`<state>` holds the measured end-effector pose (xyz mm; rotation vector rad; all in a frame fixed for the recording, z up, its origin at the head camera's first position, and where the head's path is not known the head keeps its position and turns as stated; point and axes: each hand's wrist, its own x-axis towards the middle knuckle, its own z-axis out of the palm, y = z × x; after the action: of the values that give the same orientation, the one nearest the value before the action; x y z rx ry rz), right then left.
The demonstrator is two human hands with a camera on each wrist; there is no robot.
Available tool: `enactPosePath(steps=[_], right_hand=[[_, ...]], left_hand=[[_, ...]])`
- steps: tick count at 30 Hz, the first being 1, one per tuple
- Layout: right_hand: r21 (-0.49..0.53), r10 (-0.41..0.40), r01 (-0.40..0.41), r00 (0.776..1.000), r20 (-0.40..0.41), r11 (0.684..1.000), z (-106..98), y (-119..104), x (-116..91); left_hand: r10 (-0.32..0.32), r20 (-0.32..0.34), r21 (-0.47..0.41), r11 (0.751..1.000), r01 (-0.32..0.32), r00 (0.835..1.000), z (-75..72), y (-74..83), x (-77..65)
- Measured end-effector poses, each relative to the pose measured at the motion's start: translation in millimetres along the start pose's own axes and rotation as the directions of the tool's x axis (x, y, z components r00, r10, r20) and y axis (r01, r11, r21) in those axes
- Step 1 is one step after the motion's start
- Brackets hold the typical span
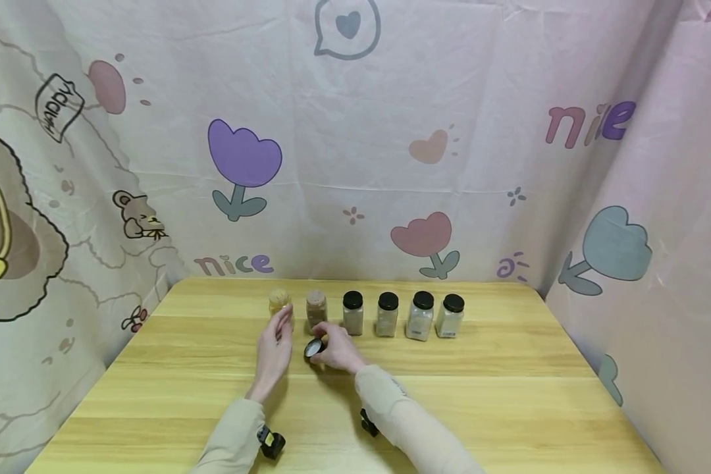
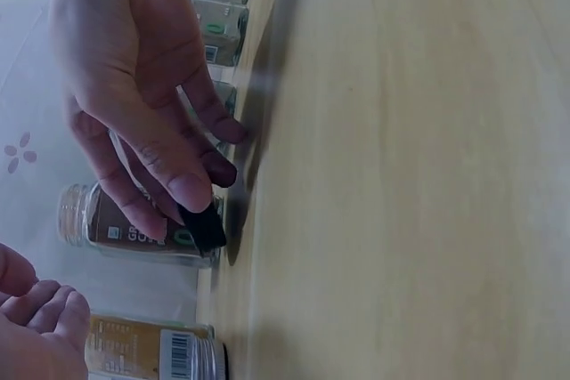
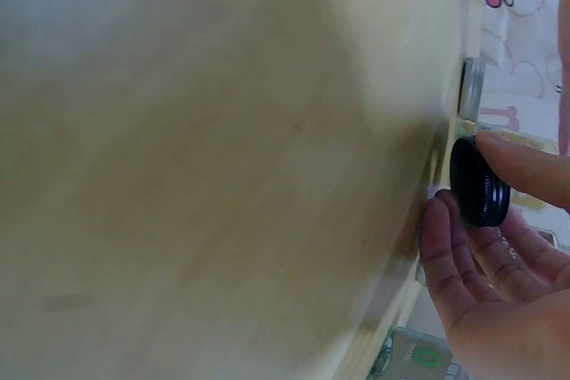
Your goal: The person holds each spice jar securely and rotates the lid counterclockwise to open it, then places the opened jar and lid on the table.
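Observation:
My right hand (image 1: pixel 339 349) pinches a black screw lid (image 3: pixel 479 182) between thumb and fingers, tilted on edge just above the table. Right behind it stands a glass spice jar of brown powder (image 1: pixel 316 309), its black lid off and a pale top showing. My left hand (image 1: pixel 274 349), fingers loosely bent, is in front of the yellow spice jar (image 1: pixel 280 299) at the row's left end; whether it touches the glass I cannot tell. That jar's top is also uncovered. At its foot lies another lid (image 3: pixel 472 88), with a silvery ridged side, hidden behind my left hand in the head view.
Several more spice jars with black lids continue the row rightward: one beside the brown jar (image 1: pixel 353 316), others farther along, ending with the rightmost jar (image 1: pixel 450 319). The wooden table (image 1: pixel 480 408) reaches back to a printed curtain (image 1: pixel 343 164) that also hangs at both sides.

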<state>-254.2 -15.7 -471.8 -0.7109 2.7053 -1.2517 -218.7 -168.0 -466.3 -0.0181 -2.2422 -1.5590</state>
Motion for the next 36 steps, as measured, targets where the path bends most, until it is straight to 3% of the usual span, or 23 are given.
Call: enactPosePath(steps=[10,17,23,29,36], right_hand=[[-0.159,-0.016,0.014,1.0,-0.013,0.987,5.0,-0.7,6.8],[-0.321,0.04,-0.05,0.998,-0.039,0.946,10.0,-5.7,9.9],[-0.404,0.001,-0.027,0.998,-0.063,0.915,11.1,-7.0,8.5],[-0.406,-0.03,-0.002,0.997,-0.072,0.914,5.3,-6.0,4.9],[-0.295,-0.05,0.018,0.994,-0.101,0.955,-12.1,-0.9,-8.5]], left_hand=[[-0.003,-0.007,0.013,1.0,0.003,1.0,-1.9,-2.9,0.1],[-0.008,-0.011,0.013,1.0,0.008,1.0,-1.1,-5.9,0.6],[-0.016,-0.002,0.002,1.0,0.016,1.0,-0.6,-5.7,0.6],[-0.017,-0.006,0.0,1.0,0.017,1.0,2.1,-4.0,0.4],[-0.023,0.002,-0.03,0.999,0.023,1.0,8.2,-2.2,-1.9]])
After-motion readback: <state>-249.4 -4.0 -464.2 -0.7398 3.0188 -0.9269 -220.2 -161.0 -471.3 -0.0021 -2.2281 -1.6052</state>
